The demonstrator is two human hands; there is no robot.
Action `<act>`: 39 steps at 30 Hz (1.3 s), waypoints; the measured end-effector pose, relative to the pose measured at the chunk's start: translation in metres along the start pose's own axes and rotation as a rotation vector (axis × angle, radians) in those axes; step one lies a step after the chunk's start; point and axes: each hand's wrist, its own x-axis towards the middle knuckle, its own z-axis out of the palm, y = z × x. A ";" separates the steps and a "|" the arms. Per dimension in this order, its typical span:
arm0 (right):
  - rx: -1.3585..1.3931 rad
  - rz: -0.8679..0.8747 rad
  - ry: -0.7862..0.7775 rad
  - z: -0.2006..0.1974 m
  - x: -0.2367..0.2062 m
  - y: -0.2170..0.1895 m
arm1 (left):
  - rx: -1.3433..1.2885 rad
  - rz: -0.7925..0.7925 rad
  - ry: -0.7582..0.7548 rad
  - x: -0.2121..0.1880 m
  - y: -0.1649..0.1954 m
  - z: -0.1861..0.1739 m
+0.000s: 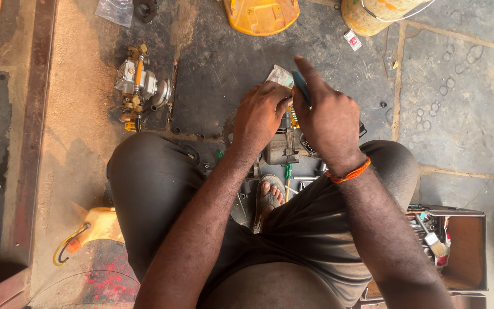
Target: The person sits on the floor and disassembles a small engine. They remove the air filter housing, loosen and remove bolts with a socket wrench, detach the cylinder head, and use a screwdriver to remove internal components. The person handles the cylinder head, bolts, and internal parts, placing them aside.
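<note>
The person sits low on the ground and both hands meet over a small grey engine part (281, 147) that lies on the dark floor mat (212, 74) between the knees. The left hand (261, 114) is curled down on top of the part, fingers bent tight, and it seems to hold the part steady (what sits under the fingers is hidden). The right hand (330, 117) is closed around a tool with a blue handle (301, 86), with the pointing finger stretched out along it. The tip of the tool is hidden behind the left hand, so I cannot tell where it touches.

To do this bit well, I think the left hand should press the part flat so it does not roll. The tool should go in straight, not tilted, and turn slowly, so it does not slip and poke the fingers right beside it.

A green screwdriver (287, 171) lies just below the part, near a foot in a sandal (269, 197). A silver and gold pump piece (139, 86) rests well apart to the left. A yellow cover (261, 14) sits at the top. An open tool box (455, 246) stands by the right leg.
</note>
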 end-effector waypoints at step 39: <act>-0.531 0.267 -0.045 0.059 0.048 0.001 | 0.464 -0.432 -0.121 0.002 0.009 0.015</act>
